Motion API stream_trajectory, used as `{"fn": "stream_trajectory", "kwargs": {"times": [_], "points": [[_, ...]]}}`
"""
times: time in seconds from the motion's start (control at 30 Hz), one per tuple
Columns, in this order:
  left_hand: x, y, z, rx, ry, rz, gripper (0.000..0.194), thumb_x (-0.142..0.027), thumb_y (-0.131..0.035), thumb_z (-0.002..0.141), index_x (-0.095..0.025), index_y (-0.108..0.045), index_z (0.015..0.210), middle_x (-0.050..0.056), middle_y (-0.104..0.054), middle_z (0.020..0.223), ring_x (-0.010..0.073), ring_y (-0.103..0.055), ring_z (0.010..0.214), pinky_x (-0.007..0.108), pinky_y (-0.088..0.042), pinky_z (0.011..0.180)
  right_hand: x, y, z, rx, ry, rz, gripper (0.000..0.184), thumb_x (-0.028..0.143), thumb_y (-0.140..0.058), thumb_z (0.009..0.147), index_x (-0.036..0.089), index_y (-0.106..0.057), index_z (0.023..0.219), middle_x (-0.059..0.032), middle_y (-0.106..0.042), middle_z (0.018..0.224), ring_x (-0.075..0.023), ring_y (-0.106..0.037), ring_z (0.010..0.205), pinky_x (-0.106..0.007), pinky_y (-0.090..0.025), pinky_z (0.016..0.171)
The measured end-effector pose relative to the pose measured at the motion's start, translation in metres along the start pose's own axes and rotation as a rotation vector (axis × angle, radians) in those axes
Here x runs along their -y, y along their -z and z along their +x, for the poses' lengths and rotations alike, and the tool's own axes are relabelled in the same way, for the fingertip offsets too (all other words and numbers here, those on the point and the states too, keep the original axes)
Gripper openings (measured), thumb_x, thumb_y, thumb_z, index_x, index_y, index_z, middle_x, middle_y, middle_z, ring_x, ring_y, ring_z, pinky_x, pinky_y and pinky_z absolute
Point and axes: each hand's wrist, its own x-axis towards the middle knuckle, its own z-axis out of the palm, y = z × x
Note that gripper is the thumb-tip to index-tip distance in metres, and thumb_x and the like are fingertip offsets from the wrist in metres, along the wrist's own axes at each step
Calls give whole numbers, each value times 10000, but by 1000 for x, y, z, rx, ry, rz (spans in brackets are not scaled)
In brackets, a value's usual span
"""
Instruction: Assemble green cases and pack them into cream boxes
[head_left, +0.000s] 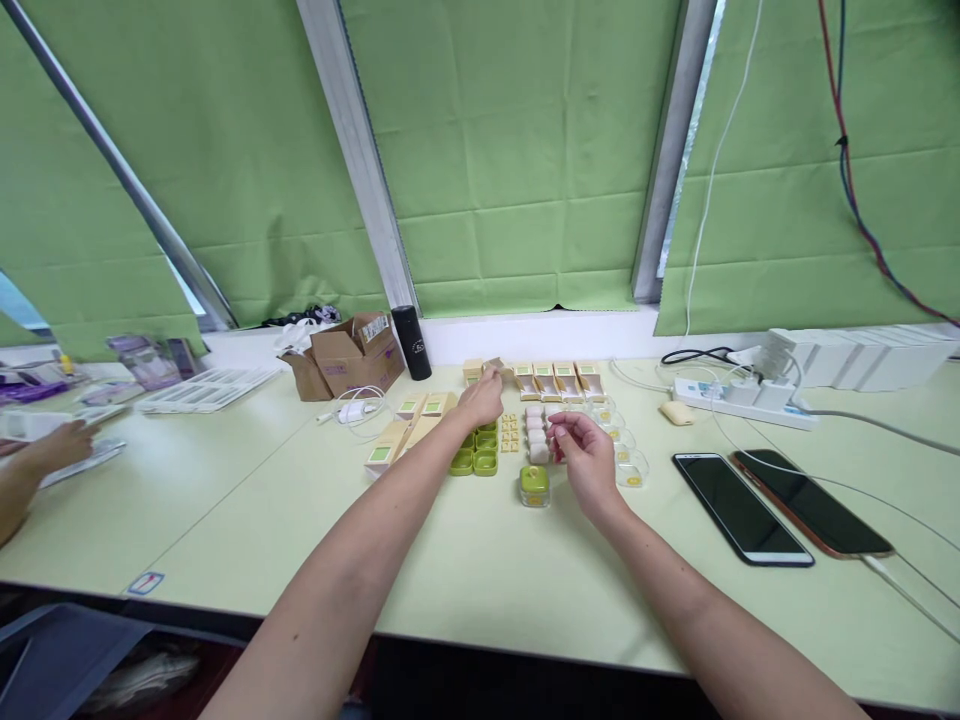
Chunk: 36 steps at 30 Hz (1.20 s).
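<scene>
My left hand (482, 398) reaches to the back of the table, its fingers closed at the brownish flap of a small cardboard box (493, 365). Under that wrist sit green square lids (485, 462), partly hidden by the arm. Small yellow pieces (510, 432) lie in rows between my hands. My right hand (586, 458) has curled fingers beside the white and pink rolls (538, 437); whatever they hold is hidden. Clear containers (631, 468) with yellow labels stand right of it. One clear container with a green lid (534, 485) is nearest me.
Open small boxes (559, 382) line the back, and closed yellowish boxes (386, 450) are left. A carton (356, 355) and black bottle (409, 342) stand behind. Two phones (742, 508), a power strip (742, 400) and cables lie right. Another person's hand (64, 447) works far left.
</scene>
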Motion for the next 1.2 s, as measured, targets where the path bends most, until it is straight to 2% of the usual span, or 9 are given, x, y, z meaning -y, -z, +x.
{"fn": "stream_trajectory", "kwargs": {"times": [0.17,0.27,0.37,0.47,0.57,0.63,0.73,1.03,1.2], "points": [[0,8,-26,-144,-48,-66,587,-91,-458,946,-127,-418,1531,212,-316,1650,301,-646,1283,440,-524,1117,3,3,2,-10,31,-27,236,404,-707,833,210,-720,966,-33,-697,823,-159,-599,648,-295,-495,568],[-8,12,-54,-283,-155,-91,556,-137,-412,995,-155,-373,1550,198,-337,1636,306,-631,1305,458,-556,1094,4,6,5,-16,74,-77,246,414,-705,853,212,-722,992,-42,-705,846,-178,-620,704,-298,-509,582],[-22,17,-89,-348,-235,-84,589,-145,-399,1003,-199,-317,1584,193,-369,1617,318,-633,1301,480,-594,1043,3,7,8,-1,78,-106,297,453,-716,867,212,-718,1039,-59,-732,905,-194,-647,759,-314,-533,623],[-36,20,-123,-366,-298,-42,629,-126,-390,999,-221,-277,1610,207,-407,1603,334,-650,1276,509,-614,1003,1,7,11,31,65,-92,391,507,-749,870,213,-700,1123,-87,-769,1014,-219,-705,869,-382,-583,794],[-45,17,-152,-377,-386,-21,669,-103,-393,989,-245,-247,1627,210,-437,1600,348,-643,1303,530,-616,999,0,5,14,56,60,-46,510,567,-784,857,218,-667,1210,-117,-779,1124,-255,-733,1026,-446,-571,963],[-48,13,-168,-378,-445,-11,682,-88,-397,983,-235,-234,1629,216,-452,1597,352,-605,1369,536,-609,1024,1,4,14,65,52,-27,570,603,-800,838,220,-655,1235,-131,-774,1168,-273,-727,1092,-464,-562,1000],[-49,7,-187,-379,-506,3,689,-64,-398,970,-208,-239,1624,222,-500,1562,349,-576,1415,537,-603,1045,5,2,13,66,49,-21,605,640,-820,802,221,-661,1209,-117,-763,1121,-270,-725,1053,-454,-578,971],[-42,8,-202,-341,-614,-5,569,-104,-430,981,-228,-410,1536,177,-605,1463,330,-612,1365,564,-578,1084,17,-5,3,104,27,74,584,555,-872,769,260,-594,1189,-47,-722,987,-208,-704,859,-363,-618,790],[-34,9,-193,-556,-507,-248,345,-164,-502,984,-243,-570,1314,176,-544,1381,314,-638,1247,515,-610,986,19,-2,7,138,83,107,618,483,-875,771,268,-580,1271,-85,-741,1138,-244,-720,991,-423,-611,908]]}}
